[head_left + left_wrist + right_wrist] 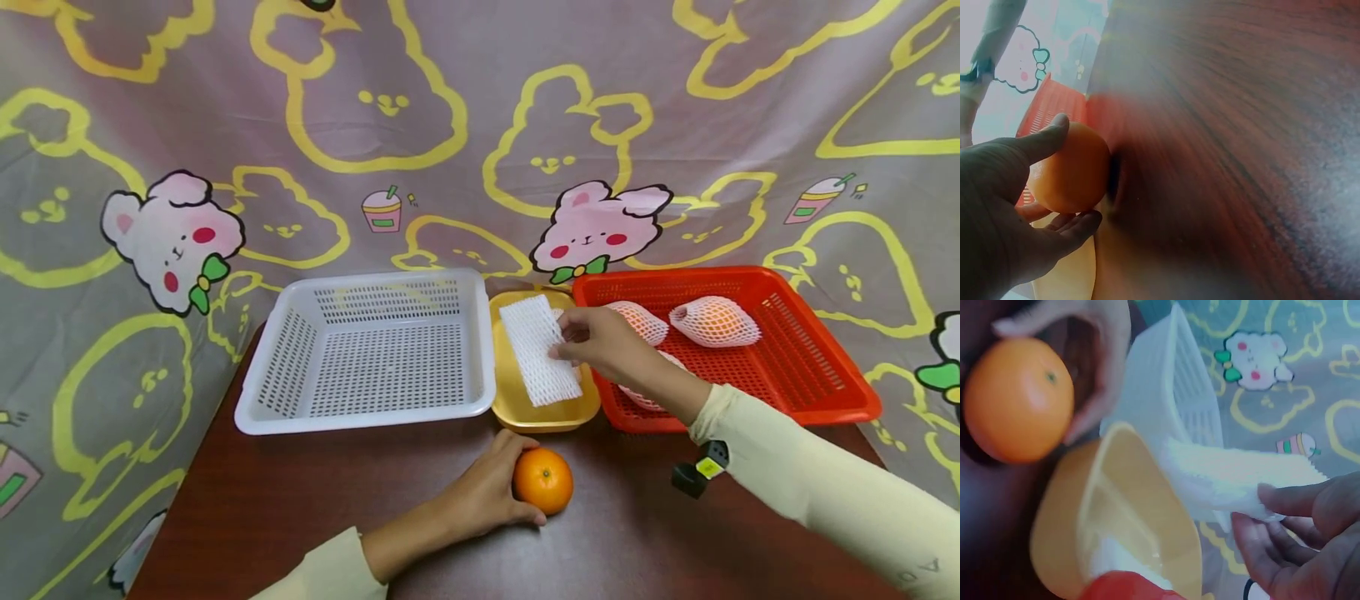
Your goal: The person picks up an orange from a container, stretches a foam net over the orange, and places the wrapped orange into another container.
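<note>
My left hand (483,492) curls its thumb and fingers round an orange (545,482) on the dark tabletop. In the left wrist view the orange (1071,170) sits between thumb and fingertips, touching or nearly touching the wood. Over the yellow container (506,408), my right hand (603,340) pinches a flat white foam net sleeve (538,350) by its right edge. The right wrist view has this sleeve (1229,478) between thumb and fingers, above the container. More white foam (1119,559) lies inside the container, partly hidden.
On the left stands a white perforated basket (367,422) with nothing seen inside. A red basket (855,406) at right holds several foam-wrapped fruits (716,322). The yellow container is between them. A patterned cloth (465,108) hangs behind the table (300,483).
</note>
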`<state>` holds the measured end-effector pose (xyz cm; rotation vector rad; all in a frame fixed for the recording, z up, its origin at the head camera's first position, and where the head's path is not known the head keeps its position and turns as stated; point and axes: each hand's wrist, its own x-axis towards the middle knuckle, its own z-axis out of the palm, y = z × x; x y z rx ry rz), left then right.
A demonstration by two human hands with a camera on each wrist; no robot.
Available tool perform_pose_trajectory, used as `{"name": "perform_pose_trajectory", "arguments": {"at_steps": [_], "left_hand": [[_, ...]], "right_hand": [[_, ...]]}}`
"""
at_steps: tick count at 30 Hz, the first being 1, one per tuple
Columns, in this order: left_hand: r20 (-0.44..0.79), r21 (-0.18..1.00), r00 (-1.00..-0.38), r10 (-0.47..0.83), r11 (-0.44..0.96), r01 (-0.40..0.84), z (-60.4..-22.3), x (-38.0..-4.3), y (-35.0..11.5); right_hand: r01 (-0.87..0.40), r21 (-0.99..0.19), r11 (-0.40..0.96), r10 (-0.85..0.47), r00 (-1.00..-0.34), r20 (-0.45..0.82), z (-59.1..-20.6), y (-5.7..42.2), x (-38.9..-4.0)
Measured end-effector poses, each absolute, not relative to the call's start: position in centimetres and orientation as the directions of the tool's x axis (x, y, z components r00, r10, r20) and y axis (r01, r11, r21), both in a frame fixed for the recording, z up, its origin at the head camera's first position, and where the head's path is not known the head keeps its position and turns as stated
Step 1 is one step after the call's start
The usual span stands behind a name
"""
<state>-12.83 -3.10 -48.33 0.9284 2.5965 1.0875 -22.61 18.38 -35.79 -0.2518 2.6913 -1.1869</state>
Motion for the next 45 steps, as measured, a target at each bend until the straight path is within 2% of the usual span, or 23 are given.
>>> {"name": "perform_pose_trajectory", "arguments": {"at_steps": [8,15,19,23,29,33,38,42,45], "left_hand": [[0.089,0.732,-0.783,0.616,0.493,0.471,-48.7,-12.9,-3.4],[0.129,0.767,-0.812,0.569,0.462,0.446,-47.9,-12.5,-3.8],[0.231,0.800,-0.821,0.523,0.377,0.466,-46.4,-12.2,-4.1],[0.353,0.813,-0.811,0.467,0.276,0.513,-45.1,-12.4,-4.1],[0.521,0.762,-0.750,0.407,0.174,0.624,-43.8,-12.9,-3.4],[0.586,0.759,-0.730,0.352,0.078,0.647,-43.5,-13.1,-2.7],[0.571,0.796,-0.765,0.297,0.025,0.604,-42.9,-12.8,-2.3],[0.585,0.787,-0.762,0.277,0.032,0.616,-41.5,-12.4,-2.3],[0.597,0.776,-0.748,0.291,0.028,0.630,-40.6,-12.2,-2.4]], "right_hand": [[-0.159,-0.738,0.656,-0.222,-0.975,0.014,-36.6,20.4,-18.7],[-0.179,-0.819,0.545,-0.225,-0.972,0.063,-37.3,21.2,-16.5],[-0.244,-0.840,0.485,-0.266,-0.956,0.124,-37.5,21.1,-15.2],[-0.375,-0.815,0.442,-0.321,-0.914,0.247,-37.8,20.6,-14.1],[-0.493,-0.790,0.363,-0.399,-0.849,0.346,-38.5,19.4,-12.8],[-0.490,-0.810,0.321,-0.421,-0.840,0.342,-38.9,18.9,-12.2],[-0.443,-0.851,0.282,-0.415,-0.856,0.308,-39.3,18.8,-12.1],[-0.332,-0.925,0.186,-0.467,-0.858,0.214,-39.7,19.2,-12.3],[-0.217,-0.972,0.085,-0.544,-0.828,0.137,-39.9,19.8,-12.7]]}}
